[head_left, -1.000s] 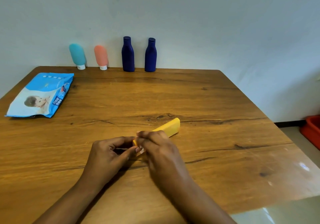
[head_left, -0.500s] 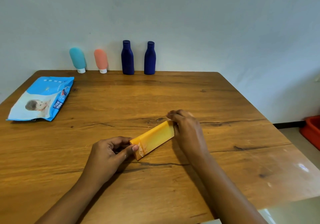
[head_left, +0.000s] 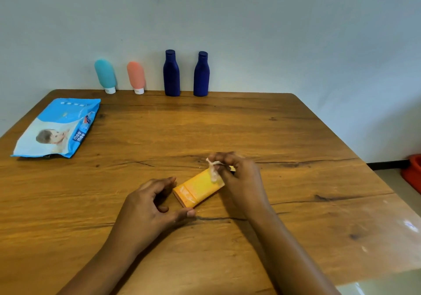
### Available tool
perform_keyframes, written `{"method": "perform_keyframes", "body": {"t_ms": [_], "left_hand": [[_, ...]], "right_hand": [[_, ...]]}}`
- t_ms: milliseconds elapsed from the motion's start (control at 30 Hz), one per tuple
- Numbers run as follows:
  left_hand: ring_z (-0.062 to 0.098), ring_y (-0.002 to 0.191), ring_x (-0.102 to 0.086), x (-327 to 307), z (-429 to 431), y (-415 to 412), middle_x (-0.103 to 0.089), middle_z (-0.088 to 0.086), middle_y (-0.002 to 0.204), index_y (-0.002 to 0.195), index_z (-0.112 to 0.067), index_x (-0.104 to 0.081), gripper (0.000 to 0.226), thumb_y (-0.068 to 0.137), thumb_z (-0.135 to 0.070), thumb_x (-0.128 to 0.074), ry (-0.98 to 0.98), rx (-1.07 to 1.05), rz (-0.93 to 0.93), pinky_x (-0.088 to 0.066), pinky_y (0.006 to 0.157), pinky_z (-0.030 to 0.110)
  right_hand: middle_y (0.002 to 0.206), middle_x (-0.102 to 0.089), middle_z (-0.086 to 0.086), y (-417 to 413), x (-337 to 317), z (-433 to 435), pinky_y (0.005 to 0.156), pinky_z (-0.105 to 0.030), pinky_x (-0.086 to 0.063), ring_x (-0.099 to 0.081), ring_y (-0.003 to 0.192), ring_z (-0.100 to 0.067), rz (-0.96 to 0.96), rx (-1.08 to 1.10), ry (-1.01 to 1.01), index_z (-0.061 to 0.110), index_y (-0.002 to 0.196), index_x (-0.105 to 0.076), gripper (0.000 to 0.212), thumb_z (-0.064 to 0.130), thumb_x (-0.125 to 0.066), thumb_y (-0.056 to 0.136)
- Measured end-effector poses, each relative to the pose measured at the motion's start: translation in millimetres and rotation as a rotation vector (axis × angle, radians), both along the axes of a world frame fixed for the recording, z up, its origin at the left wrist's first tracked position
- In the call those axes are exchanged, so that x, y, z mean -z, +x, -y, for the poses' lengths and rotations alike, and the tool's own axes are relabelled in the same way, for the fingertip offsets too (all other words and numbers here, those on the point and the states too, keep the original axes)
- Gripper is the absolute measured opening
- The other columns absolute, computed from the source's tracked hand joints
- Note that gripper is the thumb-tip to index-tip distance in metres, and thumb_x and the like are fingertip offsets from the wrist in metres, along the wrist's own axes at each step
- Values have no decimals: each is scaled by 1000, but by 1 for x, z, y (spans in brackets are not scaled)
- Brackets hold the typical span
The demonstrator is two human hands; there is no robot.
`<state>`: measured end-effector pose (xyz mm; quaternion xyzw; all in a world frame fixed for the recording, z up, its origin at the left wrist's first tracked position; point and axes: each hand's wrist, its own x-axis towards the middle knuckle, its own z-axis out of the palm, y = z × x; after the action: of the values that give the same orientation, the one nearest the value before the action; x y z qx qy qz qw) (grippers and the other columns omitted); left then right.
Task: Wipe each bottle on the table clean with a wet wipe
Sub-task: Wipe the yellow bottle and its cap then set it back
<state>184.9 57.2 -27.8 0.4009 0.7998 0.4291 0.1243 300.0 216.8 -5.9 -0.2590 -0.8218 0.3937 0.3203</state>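
Looking forward and down from head height onto the wooden table (head_left: 227,123), from close above its near edge. Facing the pale wall (head_left: 273,32) behind the far edge. Framing the left hand (head_left: 148,205) and the right hand (head_left: 241,178) with its wet wipe (head_left: 213,171) near, low in the centre. Taking in, by wide angle, the bottles (head_left: 171,73) along the far edge, the wipes pack (head_left: 57,128) at left and the floor (head_left: 385,283) at right.

Flat yellow bottle (head_left: 197,191) — wipe (head_left: 213,172) on it

Table (head_left: 296,135) with wipes pack (head_left: 57,128), yellow bottle (head_left: 198,190), teal tube (head_left: 105,73), coral tube (head_left: 136,74), navy bottle (head_left: 171,73), second navy bottle (head_left: 201,74).
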Motion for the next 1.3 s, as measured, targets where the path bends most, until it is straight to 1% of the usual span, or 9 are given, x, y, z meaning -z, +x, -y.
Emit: {"method": "perform_keyframes", "body": {"t_ms": [233, 367, 500, 767, 900, 967, 1067, 1134, 1300], "left_hand": [[3, 85, -59, 4, 1, -1, -58, -14, 105, 117, -29, -62, 72, 52, -51, -83, -70, -10, -136, -49, 68, 8], [2, 91, -55, 2, 0, 0, -56, -19, 102, 117, -31, -62, 69, 55, -53, -80, -82, -4, -181, -48, 68, 11], [0, 100, -39, 2, -1, 1, -49, -20, 101, 122, -32, -58, 71, 58, -57, -76, -122, 8, -262, -30, 72, 6], [6, 97, -44, 5, 1, -3, -53, -15, 96, 112, -25, -64, 61, 57, -48, -76, -102, 20, -225, -32, 72, 9], [0, 98, -37, 5, -2, -2, -48, -19, 99, 120, -32, -58, 71, 57, -56, -78, -131, 2, -240, -29, 71, 6], [1, 98, -39, 5, -2, -2, -49, -18, 99, 119, -32, -59, 69, 57, -57, -75, -134, 9, -227, -30, 71, 6], [10, 100, -46, 5, 0, -4, -53, -13, 97, 115, -25, -62, 60, 59, -41, -74, -121, 19, -222, -33, 72, 8], [6, 99, -44, 6, 0, -4, -52, -15, 97, 118, -26, -61, 59, 62, -34, -77, -124, 17, -227, -32, 72, 7], [1, 99, -37, 4, -3, -2, -50, -18, 104, 122, -34, -56, 71, 58, -59, -76, -155, 12, -245, -31, 73, 10]], "right_hand": [[119, -61, 8, -12, 5, 33, 91, -4, -36, -50, 109, 5, 112, -219, -72, 17, 112, -67, 29, 3, -57, 89], [130, -56, 3, -9, -2, 29, 97, -12, -31, -48, 120, -6, 303, -307, 213, 14, 120, -62, 36, 1, -52, 88], [137, -50, 2, -7, -9, 23, 98, -23, -32, -42, 124, -14, 502, -272, 423, 18, 130, -54, 41, 7, -52, 90], [119, -59, -2, -9, -1, 61, 85, -28, -43, -50, 106, -18, 404, -266, 492, 16, 125, -55, 45, 9, -64, 81], [128, -52, 0, -9, -5, 39, 92, -25, -40, -43, 114, -14, 506, -158, 530, 20, 130, -49, 45, 17, -61, 87], [129, -50, -1, -12, -5, 48, 96, -27, -39, -42, 116, -15, 511, -213, 547, 17, 129, -50, 44, 17, -61, 87], [125, -54, -6, -13, -2, 71, 94, -32, -44, -46, 110, -20, 462, -321, 570, 11, 124, -56, 36, 14, -55, 88], [126, -54, -6, -9, -3, 69, 96, -31, -42, -46, 112, -19, 446, -307, 560, 10, 124, -56, 34, 16, -49, 92], [125, -53, -2, -5, -3, 24, 92, -24, -38, -46, 114, -15, 545, -140, 542, 14, 122, -56, 30, 13, -48, 93]]}}
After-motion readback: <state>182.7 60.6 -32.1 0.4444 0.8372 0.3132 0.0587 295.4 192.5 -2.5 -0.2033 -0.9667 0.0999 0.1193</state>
